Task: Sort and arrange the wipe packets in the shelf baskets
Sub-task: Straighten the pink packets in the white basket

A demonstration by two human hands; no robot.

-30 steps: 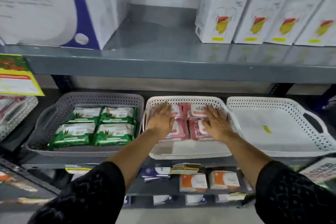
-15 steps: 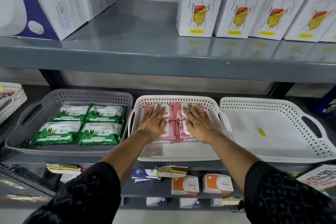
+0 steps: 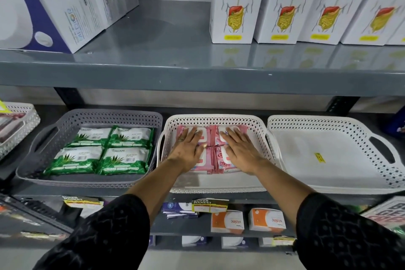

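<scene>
Several pink wipe packets (image 3: 211, 138) lie flat in the middle white basket (image 3: 214, 188) on the lower shelf. My left hand (image 3: 189, 149) rests palm down on the left packets, fingers spread. My right hand (image 3: 241, 151) lies flat on the right packets in the same way. Neither hand grips anything. To the left, a grey basket (image 3: 72, 120) holds several green wipe packets (image 3: 103, 151) laid in a neat block. The white basket (image 3: 328, 160) on the right holds only a small yellow sticker (image 3: 318, 157).
The grey upper shelf (image 3: 197, 72) overhangs the baskets and carries white boxes (image 3: 236, 2) and a blue-and-white box (image 3: 43, 6). Another white basket (image 3: 17, 129) sits at the far left. Orange-and-white boxes (image 3: 247, 221) and price tags (image 3: 210, 205) are on the shelf below.
Both hands have slid inward, pressing the pink packets together into a tighter block in the middle basket. The view has tilted upward.
</scene>
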